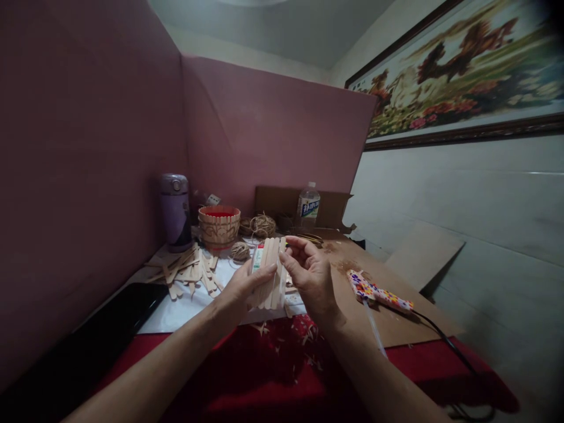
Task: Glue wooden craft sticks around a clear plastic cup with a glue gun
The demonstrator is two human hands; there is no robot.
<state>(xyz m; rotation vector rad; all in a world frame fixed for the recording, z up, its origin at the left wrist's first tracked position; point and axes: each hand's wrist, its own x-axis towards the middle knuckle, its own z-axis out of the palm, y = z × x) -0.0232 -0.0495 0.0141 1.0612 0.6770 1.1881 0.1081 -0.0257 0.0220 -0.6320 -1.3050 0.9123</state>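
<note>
My left hand (240, 288) is closed around a small container (258, 258) with a red, white and green label. Flat wooden craft sticks (269, 291) stand side by side along the container's face, covering part of it. At the right edge of this row, my right hand (312, 279) pinches a craft stick (282, 276) between thumb and fingers, upright against the others. Whether that stick is fixed to the container, I cannot tell. To the left, loose craft sticks (200, 270) lie in a heap on white paper, near a small ball of twine (240, 251).
Behind stand a purple flask (175, 211), a stick-sided pot (219, 229), more twine (263, 225) and a plastic bottle (308, 205). A flower-patterned glue gun (379, 294) with a cord rests on cardboard (405, 332). Shavings litter the red cloth (247, 376). A black slab (132, 308) lies left.
</note>
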